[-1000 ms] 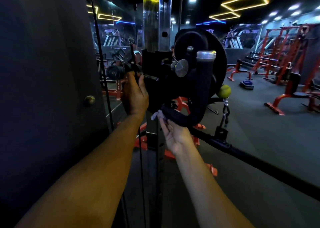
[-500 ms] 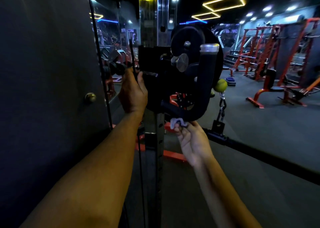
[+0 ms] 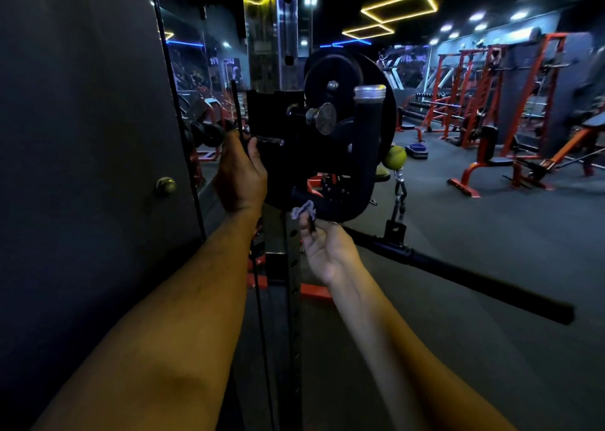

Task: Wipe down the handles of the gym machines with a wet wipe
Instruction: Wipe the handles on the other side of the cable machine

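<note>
Dim gym: right hand (image 3: 327, 250) presses crumpled wipe (image 3: 303, 209) under curved padded handle (image 3: 361, 168).

The left hand (image 3: 240, 175) hid its own fingers behind the black carriage (image 3: 271, 119). Most of the wipe (image 3: 302, 209) was covered by the right hand (image 3: 327, 250). The post (image 3: 271, 28) ran past the top edge. Far racks (image 3: 474, 93) were blurred.

crumpled wet wipe (image 3: 303, 210) against black curved handle (image 3: 361, 165)

Wall (image 3: 82, 136) blocks left; post (image 3: 278, 267) stands centre. Bar (image 3: 474, 283) crosses right, low. Open floor (image 3: 491, 234) beyond bar.
</note>
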The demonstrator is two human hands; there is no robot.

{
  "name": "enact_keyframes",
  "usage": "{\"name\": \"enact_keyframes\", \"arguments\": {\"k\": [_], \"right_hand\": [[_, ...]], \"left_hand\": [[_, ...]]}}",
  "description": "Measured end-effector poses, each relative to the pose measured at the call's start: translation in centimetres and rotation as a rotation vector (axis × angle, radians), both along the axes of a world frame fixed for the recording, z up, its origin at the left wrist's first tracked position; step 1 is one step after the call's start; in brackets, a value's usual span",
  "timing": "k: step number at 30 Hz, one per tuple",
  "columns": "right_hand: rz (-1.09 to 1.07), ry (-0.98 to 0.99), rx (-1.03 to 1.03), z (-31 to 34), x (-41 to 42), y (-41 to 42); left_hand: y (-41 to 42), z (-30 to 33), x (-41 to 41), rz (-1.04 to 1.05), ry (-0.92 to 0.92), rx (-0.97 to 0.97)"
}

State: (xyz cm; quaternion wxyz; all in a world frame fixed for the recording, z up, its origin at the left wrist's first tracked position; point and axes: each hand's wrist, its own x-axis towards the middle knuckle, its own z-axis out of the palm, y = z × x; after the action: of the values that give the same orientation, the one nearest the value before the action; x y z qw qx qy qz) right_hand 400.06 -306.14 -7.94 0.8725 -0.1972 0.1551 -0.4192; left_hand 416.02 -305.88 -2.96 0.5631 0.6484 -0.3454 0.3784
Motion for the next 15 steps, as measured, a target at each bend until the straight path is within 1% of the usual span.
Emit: {"name": "enact_keyframes", "arguments": {"k": [3, 5, 10, 15], "right_hand": [[-0.022, -0.026, 0.069, 0.2, -1.7, 1.0], [-0.032, -0.023, 0.081, 0.2, -2.8, 1.6], [-0.111, 0.036, 0.02, 0.3, -4.5, 1.7], [-0.121, 0.025, 0.046, 0.1, -1.6, 1.5]], "left_hand": [[0.3, 0.2, -0.3, -0.015, 0.006, 0.027], [0.6, 0.4, -0.4, -0.021, 0.009, 0.04], [0.7, 0.3, -0.6, -0.011, 0.009, 0.074], [0.6, 0.3, -1.1, 0.011, 0.065, 0.08]]}}
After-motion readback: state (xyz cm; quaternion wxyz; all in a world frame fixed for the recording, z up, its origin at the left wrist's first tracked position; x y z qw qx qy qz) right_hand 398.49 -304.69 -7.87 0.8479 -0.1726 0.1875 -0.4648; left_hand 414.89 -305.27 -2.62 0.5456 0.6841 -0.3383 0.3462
